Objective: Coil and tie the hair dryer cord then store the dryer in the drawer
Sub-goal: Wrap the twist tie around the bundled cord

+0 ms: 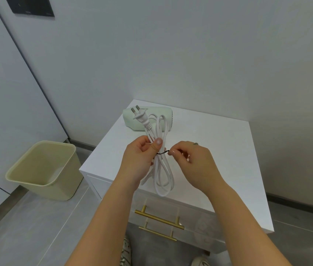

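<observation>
Mid-frame, the left hand (140,156) grips the coiled white flexible cord (163,169) at its waist, and the right hand (192,158) pinches the thin black wire tie (162,153) wrapped there. Light and springy, the coil probably needs holding there. The pale-green plastic dryer (132,120) lies behind on the white tabletop (219,150), which has open room at right.

Bare forearms (111,212), a short-trimmed thumbnail on the left hand (138,160), light shoes (126,253) with dark patterned markings.

White cord (161,169), black tie (163,152) — pale green dryer (128,118) (beige bin (44,169))
</observation>
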